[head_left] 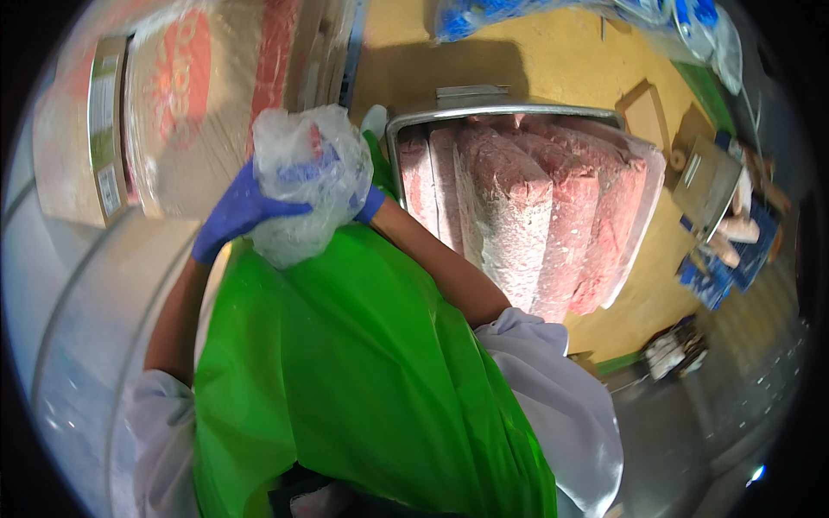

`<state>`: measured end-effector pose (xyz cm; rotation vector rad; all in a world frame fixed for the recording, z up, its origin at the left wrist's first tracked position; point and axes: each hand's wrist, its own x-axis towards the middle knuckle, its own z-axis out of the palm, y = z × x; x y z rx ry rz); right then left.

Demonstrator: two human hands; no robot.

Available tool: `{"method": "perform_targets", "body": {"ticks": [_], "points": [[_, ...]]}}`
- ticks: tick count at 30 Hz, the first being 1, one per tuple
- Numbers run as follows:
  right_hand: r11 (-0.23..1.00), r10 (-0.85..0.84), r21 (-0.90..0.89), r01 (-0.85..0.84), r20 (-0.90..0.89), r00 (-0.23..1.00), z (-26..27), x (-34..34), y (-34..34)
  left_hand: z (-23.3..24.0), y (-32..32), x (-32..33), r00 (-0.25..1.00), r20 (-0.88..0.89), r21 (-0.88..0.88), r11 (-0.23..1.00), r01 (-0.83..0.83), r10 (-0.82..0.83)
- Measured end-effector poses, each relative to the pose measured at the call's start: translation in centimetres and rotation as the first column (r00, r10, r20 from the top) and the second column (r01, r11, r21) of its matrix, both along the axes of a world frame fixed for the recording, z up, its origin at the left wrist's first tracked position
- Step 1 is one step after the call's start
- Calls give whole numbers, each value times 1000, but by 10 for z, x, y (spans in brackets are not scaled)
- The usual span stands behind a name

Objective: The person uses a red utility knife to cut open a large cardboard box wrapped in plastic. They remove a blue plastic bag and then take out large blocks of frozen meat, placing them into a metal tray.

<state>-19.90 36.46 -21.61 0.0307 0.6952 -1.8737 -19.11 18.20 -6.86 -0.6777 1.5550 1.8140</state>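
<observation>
A crumpled bundle of clear plastic film is held between my two gloved hands, in front of the green apron. My left hand, in a blue-purple glove, grips the bundle from its left side. My right hand, in the same kind of glove, is at its right side, mostly hidden behind the film. Something small and red shows through the plastic. Just right of my hands stands a metal bin holding several long frozen blocks of pinkish meat on end.
Large cardboard boxes wrapped in film stand at the upper left. On the yellow floor lie blue plastic bags at the top. A metal container with pale pieces lies at the right, beside an open cardboard piece.
</observation>
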Motion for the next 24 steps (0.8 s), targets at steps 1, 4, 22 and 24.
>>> {"method": "perform_targets", "body": {"ticks": [1, 4, 22, 24], "points": [[997, -20, -76, 14, -78, 997, 4, -1, 0, -3, 3, 2, 999, 18, -13, 999, -39, 39], [995, 68, 94, -44, -272, 960, 13, -1, 3, -11, 0, 17, 1000, -13, -144, 990, -8, 6], [439, 828, 882, -170, -324, 458, 9, -38, 37, -24, -30, 114, 861, 64, -361, 816, -452, 505], [440, 807, 868, -230, -269, 526, 8, -30, 39, -28, -32, 124, 811, 76, -367, 773, -518, 580]]}}
